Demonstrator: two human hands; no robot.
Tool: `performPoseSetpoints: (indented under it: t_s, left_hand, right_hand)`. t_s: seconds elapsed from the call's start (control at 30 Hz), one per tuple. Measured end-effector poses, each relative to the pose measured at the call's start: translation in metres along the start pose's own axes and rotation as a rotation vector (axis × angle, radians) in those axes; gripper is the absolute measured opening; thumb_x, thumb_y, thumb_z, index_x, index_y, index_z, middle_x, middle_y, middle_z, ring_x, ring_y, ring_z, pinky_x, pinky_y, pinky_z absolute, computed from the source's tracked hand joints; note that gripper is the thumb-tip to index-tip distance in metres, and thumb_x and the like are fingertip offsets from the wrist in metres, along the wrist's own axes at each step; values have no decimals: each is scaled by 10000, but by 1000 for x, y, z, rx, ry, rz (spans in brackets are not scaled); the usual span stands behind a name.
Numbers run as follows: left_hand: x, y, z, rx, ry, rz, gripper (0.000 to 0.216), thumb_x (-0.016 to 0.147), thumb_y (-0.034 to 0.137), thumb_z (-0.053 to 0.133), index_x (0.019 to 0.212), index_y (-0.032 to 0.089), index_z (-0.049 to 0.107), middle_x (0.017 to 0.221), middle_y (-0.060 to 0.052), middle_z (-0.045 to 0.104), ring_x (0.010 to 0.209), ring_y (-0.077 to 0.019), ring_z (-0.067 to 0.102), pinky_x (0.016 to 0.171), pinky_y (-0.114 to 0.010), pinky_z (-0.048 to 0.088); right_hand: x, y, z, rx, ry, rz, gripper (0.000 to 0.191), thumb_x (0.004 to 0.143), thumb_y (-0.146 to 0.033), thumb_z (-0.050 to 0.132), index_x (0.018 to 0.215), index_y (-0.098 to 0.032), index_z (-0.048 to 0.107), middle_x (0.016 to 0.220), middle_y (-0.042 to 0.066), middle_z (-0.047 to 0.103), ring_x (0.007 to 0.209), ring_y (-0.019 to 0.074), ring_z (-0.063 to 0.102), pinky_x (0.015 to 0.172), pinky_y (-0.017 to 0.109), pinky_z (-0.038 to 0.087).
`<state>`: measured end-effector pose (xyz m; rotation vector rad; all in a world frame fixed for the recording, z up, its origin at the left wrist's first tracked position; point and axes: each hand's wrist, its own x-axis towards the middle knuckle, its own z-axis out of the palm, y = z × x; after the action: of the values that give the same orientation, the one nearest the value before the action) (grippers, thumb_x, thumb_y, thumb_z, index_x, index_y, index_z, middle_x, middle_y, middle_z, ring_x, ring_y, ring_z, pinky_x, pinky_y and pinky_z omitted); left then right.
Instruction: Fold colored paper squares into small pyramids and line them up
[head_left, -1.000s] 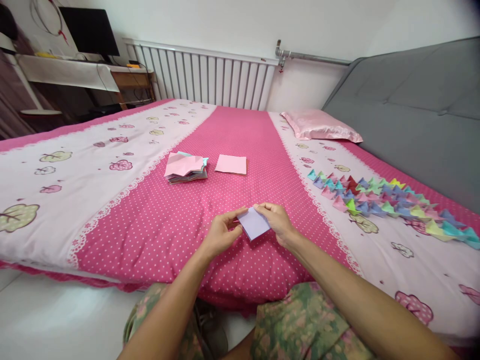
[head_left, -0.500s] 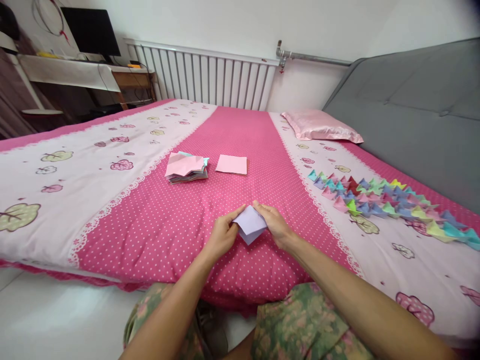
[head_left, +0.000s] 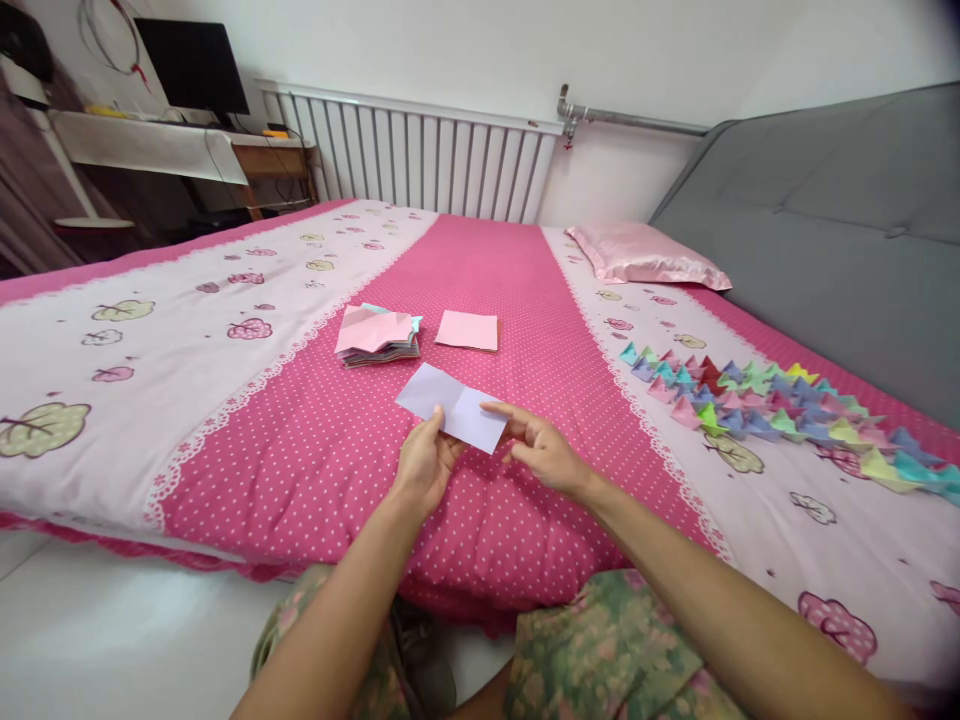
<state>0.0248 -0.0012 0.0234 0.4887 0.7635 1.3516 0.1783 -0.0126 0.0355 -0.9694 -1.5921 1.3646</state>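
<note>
A lilac sheet of origami paper (head_left: 456, 402), now a long rectangle with a crease across its middle, is held above the pink dotted bedspread. My left hand (head_left: 429, 462) pinches its lower edge near the middle, thumb on top and fingers underneath. At the paper's right end is my right hand (head_left: 544, 450), its index finger lying along the upper edge and its thumb bent below. Whether that hand also grips the paper is hard to see, but its fingertips touch it.
Beyond the paper lie an uneven stack of coloured paper (head_left: 377, 335) and a neat pink pile of squares (head_left: 467, 330). Rows of small folded paper shapes (head_left: 780, 395) cover the right side. A pink pillow (head_left: 646, 255) rests by the grey headboard (head_left: 825, 190).
The lilac paper has gone from a small folded square to a wider rectangle. My left hand has shifted to its lower edge; my right index finger now stretches along it.
</note>
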Motion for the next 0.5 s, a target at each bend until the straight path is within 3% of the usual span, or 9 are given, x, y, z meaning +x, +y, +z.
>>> performPoseSetpoints:
  t_s: [0.17, 0.5]
  left_hand:
    - [-2, 0, 0, -30, -97, -56, 226, 838, 231, 432, 997, 126, 552, 1035, -93, 633, 880, -158, 614, 773, -261, 507]
    - [-6, 2, 1, -17, -163, -167, 265, 847, 253, 414, 1011, 103, 559, 1030, -114, 638, 897, -168, 615, 796, -271, 500]
  right_hand:
    - [2, 10, -2, -166, 78, -170, 431, 698, -89, 437, 1058, -247, 614, 1048, 11, 624, 997, 165, 557, 897, 328, 405]
    - [1, 8, -3, -236, 176, -164, 222, 700, -227, 605, 906, -250, 685, 993, 53, 596, 917, 182, 574, 840, 325, 437]
